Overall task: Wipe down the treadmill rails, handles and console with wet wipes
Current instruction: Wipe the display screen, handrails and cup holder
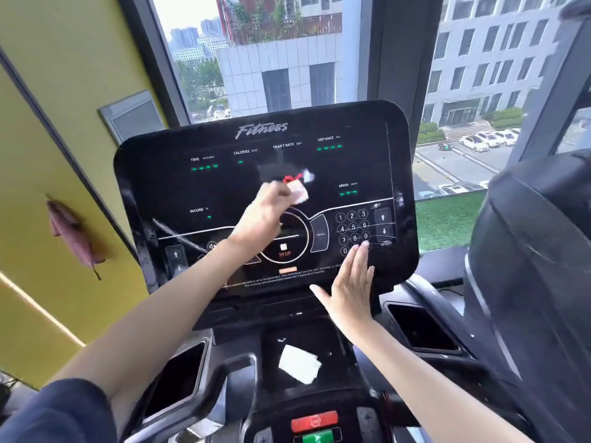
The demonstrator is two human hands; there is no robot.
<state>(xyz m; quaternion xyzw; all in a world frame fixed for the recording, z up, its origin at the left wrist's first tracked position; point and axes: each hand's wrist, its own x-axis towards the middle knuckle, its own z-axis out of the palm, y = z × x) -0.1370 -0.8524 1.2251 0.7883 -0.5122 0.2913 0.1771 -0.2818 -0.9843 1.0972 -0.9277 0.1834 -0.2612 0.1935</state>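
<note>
Fingers of the left hand [265, 215] are curled round a crumpled wipe [299, 194], which is held against the middle of the console [396, 174], near the centre of the frame. The right hand [351, 282] is laid flat, fingers straight, on the console's lower right, its fingertips at the lower edge of the keypad [353, 230]; the two hands are well apart. Readouts are lit green, so the panel appears to be powered. A key could be triggered by the bracing fingertips or by the wipe being dragged over the touch controls, and the belt might then be started or the speed altered. Streaks could be left on the glossy black face if the wipe is drying, and moisture could be pushed into the seams. A smear is visible at the console's lower left. A second wipe [300, 362], white and folded, is seen on the tray [334, 354] below, with a red button [315, 420] at the bottom edge. A yellow wall [48, 123] fills the left of the frame, a window [287, 59] with buildings and parked cars the top, and another machine [527, 266] the right.
</note>
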